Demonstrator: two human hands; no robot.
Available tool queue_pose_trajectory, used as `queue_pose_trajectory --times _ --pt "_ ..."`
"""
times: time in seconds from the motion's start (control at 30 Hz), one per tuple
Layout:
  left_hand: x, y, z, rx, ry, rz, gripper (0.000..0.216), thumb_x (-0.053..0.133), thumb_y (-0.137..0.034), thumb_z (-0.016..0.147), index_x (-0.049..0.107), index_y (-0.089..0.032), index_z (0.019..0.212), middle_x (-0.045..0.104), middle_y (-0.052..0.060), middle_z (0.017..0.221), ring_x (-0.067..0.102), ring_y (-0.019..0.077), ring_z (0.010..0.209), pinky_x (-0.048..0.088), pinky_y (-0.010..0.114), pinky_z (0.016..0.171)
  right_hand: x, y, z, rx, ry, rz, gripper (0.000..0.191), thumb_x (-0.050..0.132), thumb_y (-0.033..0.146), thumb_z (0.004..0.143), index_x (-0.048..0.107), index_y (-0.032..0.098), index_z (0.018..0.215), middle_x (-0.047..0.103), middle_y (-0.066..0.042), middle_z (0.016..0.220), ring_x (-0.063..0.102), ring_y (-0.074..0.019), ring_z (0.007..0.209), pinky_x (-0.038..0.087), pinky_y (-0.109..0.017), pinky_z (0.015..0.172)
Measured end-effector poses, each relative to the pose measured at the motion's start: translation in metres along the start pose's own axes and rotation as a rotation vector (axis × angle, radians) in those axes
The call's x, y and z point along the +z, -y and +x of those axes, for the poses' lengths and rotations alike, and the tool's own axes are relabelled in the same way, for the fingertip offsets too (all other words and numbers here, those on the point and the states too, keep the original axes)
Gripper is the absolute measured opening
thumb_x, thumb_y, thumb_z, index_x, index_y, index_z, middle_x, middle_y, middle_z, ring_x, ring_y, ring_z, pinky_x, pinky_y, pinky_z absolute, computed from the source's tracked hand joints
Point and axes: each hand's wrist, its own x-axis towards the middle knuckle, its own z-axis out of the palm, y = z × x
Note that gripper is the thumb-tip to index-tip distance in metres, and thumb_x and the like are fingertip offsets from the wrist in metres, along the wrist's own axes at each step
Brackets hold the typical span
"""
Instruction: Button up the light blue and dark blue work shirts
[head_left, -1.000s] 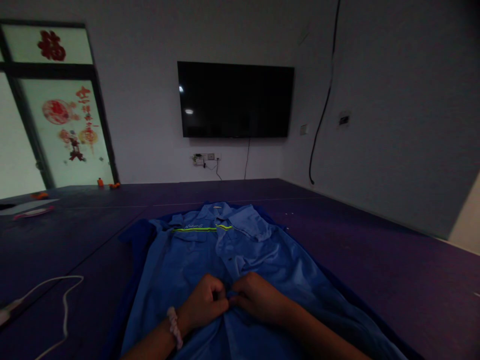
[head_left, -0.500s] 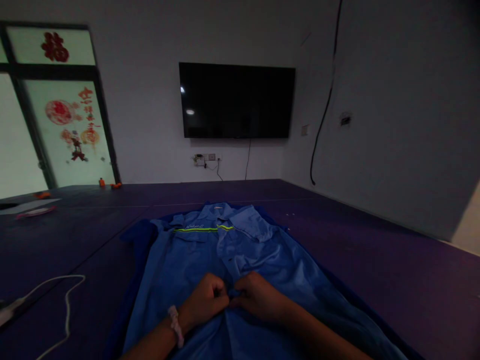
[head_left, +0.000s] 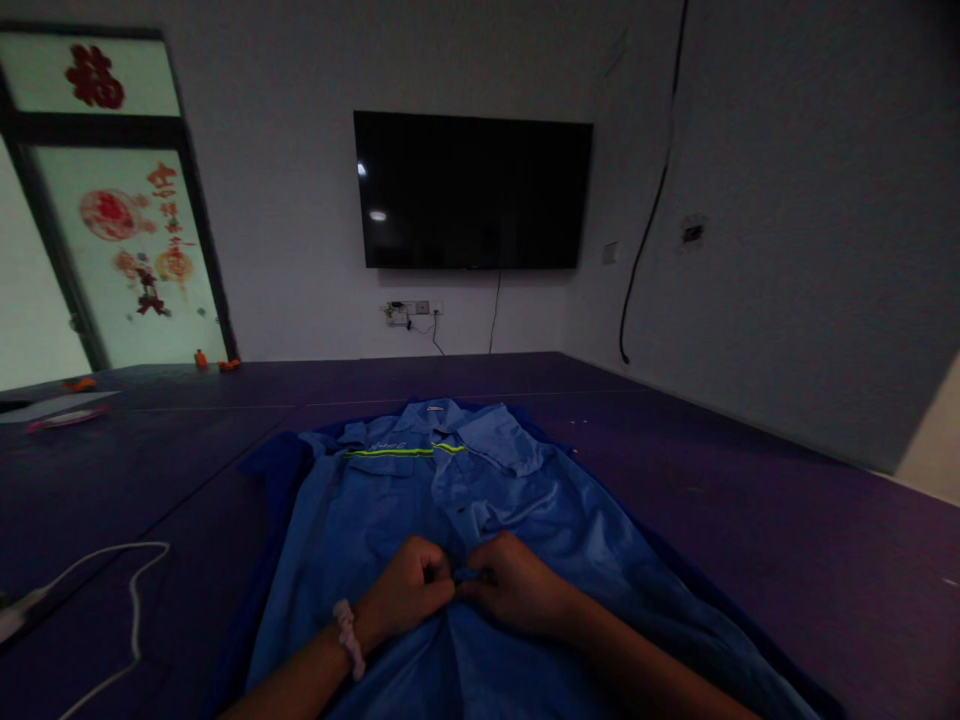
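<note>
A blue work shirt [head_left: 390, 510] with a yellow-green stripe across the chest lies spread out, its collar facing away from me. Under it, darker blue cloth [head_left: 279, 470] shows at the edges. My left hand [head_left: 411, 588], with a pale scrunchie [head_left: 349, 638] at the wrist, is closed on the shirt's front opening. Right beside it, my right hand [head_left: 521, 588] pinches the same front edge, and a bit of cloth bunches between the fingertips. Whether a button sits between the fingers is hidden.
The shirt rests on a wide dark purple surface [head_left: 720, 520]. At left lie a white cable [head_left: 135, 600] and a pale sheet [head_left: 56, 406]. Small orange things [head_left: 229, 365] stand near the glass door. A television [head_left: 472, 190] and a hanging black cable [head_left: 646, 240] are on the walls.
Both hands keep their hold at the same spot on the shirt front, with only slight finger movement. The view has tipped down a little.
</note>
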Motion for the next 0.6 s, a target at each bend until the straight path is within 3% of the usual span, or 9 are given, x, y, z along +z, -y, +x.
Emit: queue_pose_trajectory --times 0.27,0.47,0.6 --pt "-0.0043 -0.0055 0.0040 -0.028 0.116 0.028 0.018 0.047 -0.026 0.069 0.046 -0.017 0.053 0.042 -0.004 0.055 0.041 0.0116 0.061 0.031 0.022 0.060 0.0025 -0.0055 0.0037 0.090 -0.024 0.247 0.013 0.069 0.025 0.066 0.064 0.014 0.072 0.060 0.002 0.060 0.054 -0.0104 0.055 0.034 -0.018 0.047" --pt "-0.0056 -0.0032 0.0019 -0.083 0.044 -0.066 0.017 0.046 -0.030 0.070 0.054 -0.016 0.066 0.053 -0.001 0.072 0.048 0.0148 0.074 0.036 0.023 0.069 0.0002 -0.0010 0.0048 0.087 -0.083 0.337 0.043 0.076 0.017 0.055 0.059 0.018 0.094 0.058 0.005 0.063 0.055 -0.0114 0.059 0.040 -0.020 0.052" --pt "-0.0074 0.0010 0.0043 -0.160 0.041 -0.130 0.017 0.046 -0.029 0.070 0.054 -0.015 0.071 0.053 -0.002 0.072 0.047 0.0144 0.073 0.036 0.023 0.067 0.0015 -0.0020 0.0060 0.032 -0.150 0.370 0.059 0.077 0.018 0.053 0.051 0.018 0.106 0.056 0.005 0.067 0.054 -0.0114 0.060 0.041 -0.021 0.054"
